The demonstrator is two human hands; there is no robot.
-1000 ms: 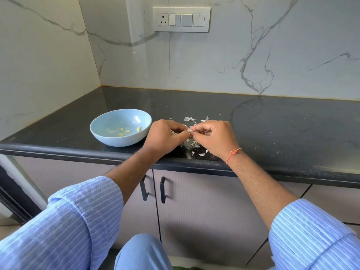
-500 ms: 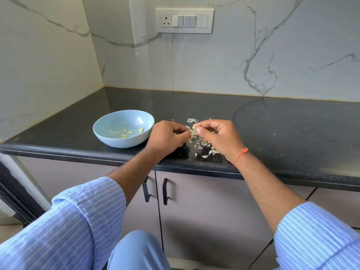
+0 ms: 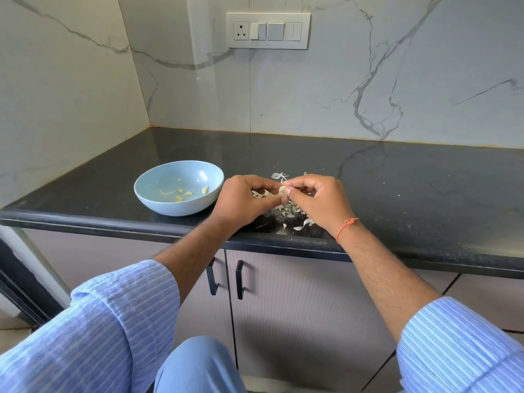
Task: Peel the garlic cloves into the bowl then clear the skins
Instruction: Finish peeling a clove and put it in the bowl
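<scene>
A light blue bowl stands on the black counter, left of my hands, with several peeled yellow cloves in it. My left hand and my right hand meet just above the counter and both pinch one small garlic clove between fingertips and thumbs. White garlic skins lie scattered on the counter under and behind my hands, partly hidden by them.
The black counter runs right from the corner, with marble walls behind and to the left. A switch panel sits on the back wall. Cabinet doors with black handles are below the counter edge.
My hands drew slightly apart half a second ago, then came back together on the clove. More skin flakes show on the counter under my right hand.
</scene>
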